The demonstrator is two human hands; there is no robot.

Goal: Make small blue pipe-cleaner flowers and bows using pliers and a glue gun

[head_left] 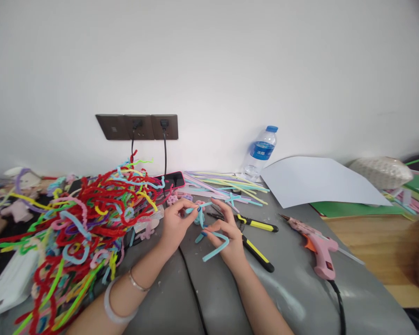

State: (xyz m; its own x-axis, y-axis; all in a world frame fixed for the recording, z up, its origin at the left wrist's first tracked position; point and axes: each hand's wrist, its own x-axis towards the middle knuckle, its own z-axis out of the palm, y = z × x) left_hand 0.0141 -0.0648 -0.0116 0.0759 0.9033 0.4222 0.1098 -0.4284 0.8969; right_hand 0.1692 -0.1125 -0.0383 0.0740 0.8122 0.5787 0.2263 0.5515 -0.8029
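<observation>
Between my two hands is a light blue pipe cleaner (215, 252), bent into loops and angled ends. My left hand (177, 221) pinches one part of it between thumb and forefinger. Lower down, my right hand (228, 237) grips another part with thumb and fingers, and a bent end sticks out below the fingers. Just behind my right hand lie pliers with yellow and black handles (258, 251), their jaws partly hidden. Straight pastel pipe cleaners (226, 181) are spread beyond my hands, near the wall.
A tangled heap of colourful pipe cleaners (87, 218) covers the left side. A phone (172, 180) lies behind it. A plastic bottle (261, 153) leans on the wall. White paper (321, 181) and a pink glue gun (321, 251) are on the right. Parts of other people show at both edges.
</observation>
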